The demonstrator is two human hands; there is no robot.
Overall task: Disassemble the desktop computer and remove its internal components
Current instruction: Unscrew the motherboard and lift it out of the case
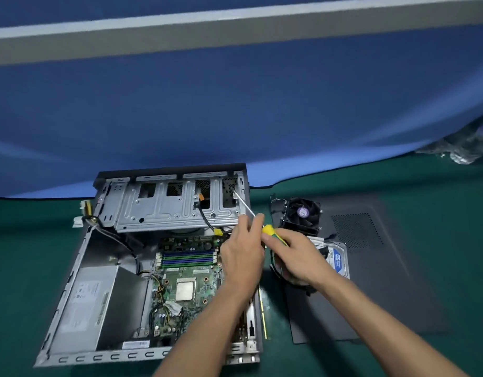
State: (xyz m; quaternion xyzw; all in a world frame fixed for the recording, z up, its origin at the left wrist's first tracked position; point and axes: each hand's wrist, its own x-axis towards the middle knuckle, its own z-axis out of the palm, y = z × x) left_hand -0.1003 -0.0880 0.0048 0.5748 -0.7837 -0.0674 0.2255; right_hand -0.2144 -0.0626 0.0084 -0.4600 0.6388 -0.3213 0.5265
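The opened desktop case lies on the green table with its motherboard exposed, the bare CPU at the middle. A metal drive cage is tilted up at the case's far end. My right hand grips the yellow-green handle of a screwdriver, whose shaft reaches up-left to the cage's right side. My left hand pinches the shaft just below the tip end. The power supply sits in the case's left half.
A heatsink fan and a hard drive with a blue label rest on the removed dark side panel to the right of the case. A blue partition stands behind the table. Crumpled plastic lies at the far right.
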